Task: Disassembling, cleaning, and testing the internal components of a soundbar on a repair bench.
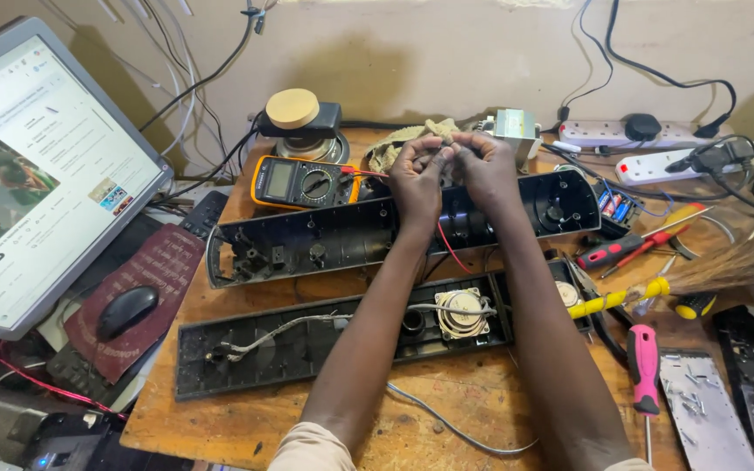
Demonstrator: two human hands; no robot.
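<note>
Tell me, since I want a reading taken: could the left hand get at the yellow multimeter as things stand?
Probably yes. The multimeter lies just left of the left hand, with nothing standing between them. But both hands are pinched together on something small, so the left would have to let go first.

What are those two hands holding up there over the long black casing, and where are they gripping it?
The left hand and right hand pinch something small together at the fingertips; a thin red wire hangs below them. What it is cannot be told.
</note>
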